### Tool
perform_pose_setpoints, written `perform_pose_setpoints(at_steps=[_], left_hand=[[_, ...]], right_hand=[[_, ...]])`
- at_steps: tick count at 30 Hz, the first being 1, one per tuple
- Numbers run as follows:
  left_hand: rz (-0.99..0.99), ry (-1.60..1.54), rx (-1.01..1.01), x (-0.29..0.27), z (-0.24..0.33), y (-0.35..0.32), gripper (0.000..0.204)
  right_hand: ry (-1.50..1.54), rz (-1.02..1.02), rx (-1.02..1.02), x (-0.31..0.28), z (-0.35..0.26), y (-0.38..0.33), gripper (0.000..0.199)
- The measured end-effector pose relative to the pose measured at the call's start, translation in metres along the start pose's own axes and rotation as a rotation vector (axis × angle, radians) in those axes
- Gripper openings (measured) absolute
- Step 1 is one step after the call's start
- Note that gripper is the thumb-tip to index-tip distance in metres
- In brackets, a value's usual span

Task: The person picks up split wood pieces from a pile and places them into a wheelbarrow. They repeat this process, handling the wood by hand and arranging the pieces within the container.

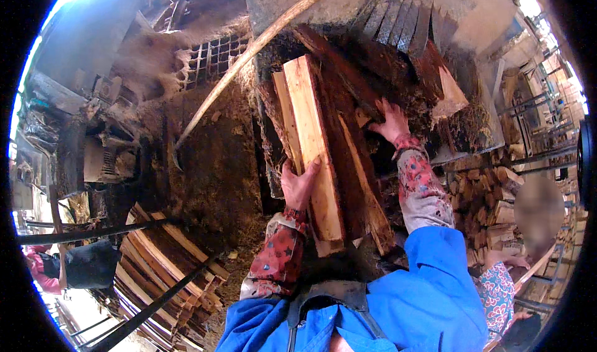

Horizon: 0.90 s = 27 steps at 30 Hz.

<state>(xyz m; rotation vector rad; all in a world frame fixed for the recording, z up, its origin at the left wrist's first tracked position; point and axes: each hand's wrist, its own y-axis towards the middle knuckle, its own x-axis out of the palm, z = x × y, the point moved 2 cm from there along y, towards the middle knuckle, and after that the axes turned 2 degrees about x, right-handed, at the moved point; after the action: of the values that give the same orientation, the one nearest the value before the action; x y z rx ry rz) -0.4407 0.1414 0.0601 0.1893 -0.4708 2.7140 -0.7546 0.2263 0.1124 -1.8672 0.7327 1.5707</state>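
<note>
My left hand (298, 185) is closed round the edge of a pale sawn wooden board (314, 153), with the thumb on top. A second, narrower board (288, 119) lies along its left side. My right hand (393, 123) has its fingers apart and touches a dark, bark-covered slab (348, 72), close to its lower end. Between my hands lie more dark slabs, one with a pale split edge (364, 181). All these pieces rest slanting on a dirty work surface strewn with bark and fibre.
A long bare stick (249, 56) leans across the upper left, near a metal grid (214, 56). Hanging dark strips (398, 22) stand at the far side. Stacked planks (165, 262) lie lower left, behind a black bar. Cut wood is piled at right, near another person's patterned sleeve (497, 296).
</note>
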Motion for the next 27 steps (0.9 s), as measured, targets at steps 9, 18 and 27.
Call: perform_pose_setpoints(at_steps=[9, 18, 27], left_hand=[[0.008, 0.015, -0.017, -0.003, 0.002, 0.0, 0.075], [0.009, 0.071, 0.007, -0.005, -0.006, 0.003, 0.057], [-0.029, 0.098, 0.064, -0.003, 0.006, 0.0, 0.063]], right_hand=[[0.187, 0.006, -0.018, -0.051, -0.023, -0.043, 0.101], [0.503, 0.075, -0.057, -0.019, -0.039, -0.185, 0.097], [0.42, 0.351, -0.186, -0.075, -0.023, -0.202, 0.05]])
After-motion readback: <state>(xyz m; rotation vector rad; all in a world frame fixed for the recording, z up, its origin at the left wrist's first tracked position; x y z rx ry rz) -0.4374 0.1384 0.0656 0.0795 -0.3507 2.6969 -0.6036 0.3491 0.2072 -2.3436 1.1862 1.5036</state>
